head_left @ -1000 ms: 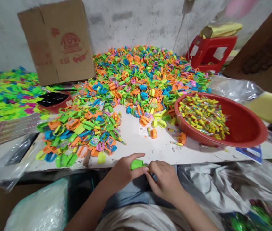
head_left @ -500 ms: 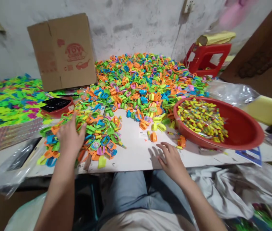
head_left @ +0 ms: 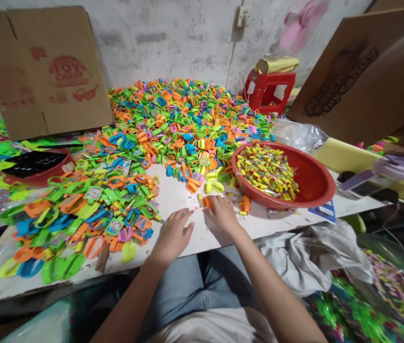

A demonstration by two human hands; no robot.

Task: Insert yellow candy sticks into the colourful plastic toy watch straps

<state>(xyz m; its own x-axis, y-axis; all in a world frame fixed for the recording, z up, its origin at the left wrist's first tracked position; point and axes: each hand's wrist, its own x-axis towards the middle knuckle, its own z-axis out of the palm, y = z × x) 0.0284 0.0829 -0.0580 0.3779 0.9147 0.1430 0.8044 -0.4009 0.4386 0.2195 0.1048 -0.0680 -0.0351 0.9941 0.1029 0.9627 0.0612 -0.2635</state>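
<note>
My left hand [head_left: 176, 234] rests low over the white table [head_left: 168, 190], right of a near pile of colourful plastic toy watches [head_left: 91, 209]; its fingers are apart and nothing shows in it. Farther right, my right hand [head_left: 222, 214] has its fingers on an orange toy watch [head_left: 207, 202], gripping or touching it. Beside that watch lie a small white paper [head_left: 191, 199] and a small yellow wrapped candy [head_left: 199, 200]. A red basin [head_left: 312, 193] at the right holds many yellow wrapped candies [head_left: 266, 171].
A large heap of toy watches [head_left: 187, 114] lies against the wall. One cardboard box [head_left: 45, 71] stands at the left, another [head_left: 366, 71] at the right. Behind are a red stool [head_left: 271, 93] and pink fan [head_left: 300, 28]. A red bowl [head_left: 54, 174] holds black pieces.
My left hand has come off the near pile and moved right over the table. My right hand has reached the orange watch. The camera view has turned right.
</note>
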